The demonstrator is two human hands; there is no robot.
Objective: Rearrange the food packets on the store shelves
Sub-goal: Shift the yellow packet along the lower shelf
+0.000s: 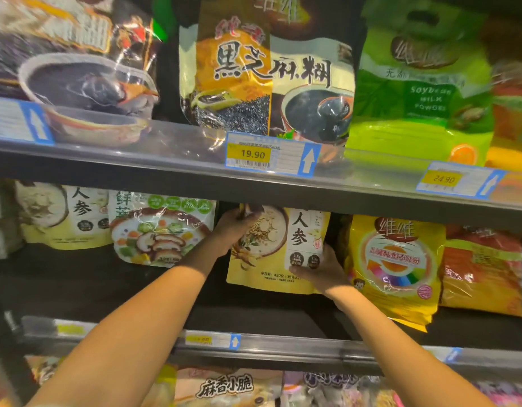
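Ginseng packet (279,248) stands tall between your hands, left hand (237,227) pinching its top corner, right hand (318,270) gripping its low right side, both equally near

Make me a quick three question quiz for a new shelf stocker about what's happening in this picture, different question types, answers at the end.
1. True or false: both hands grip the yellow ginseng packet on the middle shelf.
2. Multiple choice: which price tag hangs below the black sesame paste bag? A) 24.90 B) 19.90 C) 9.90
3. Fill in: the packet directly left of the held one shows a bowl of vegetables and sliced ____.

Key
1. True: the left hand holds its top left corner, the right hand its lower right.
2. B, the 19.90 tag.
3. Mushrooms, on the vegetable packet.
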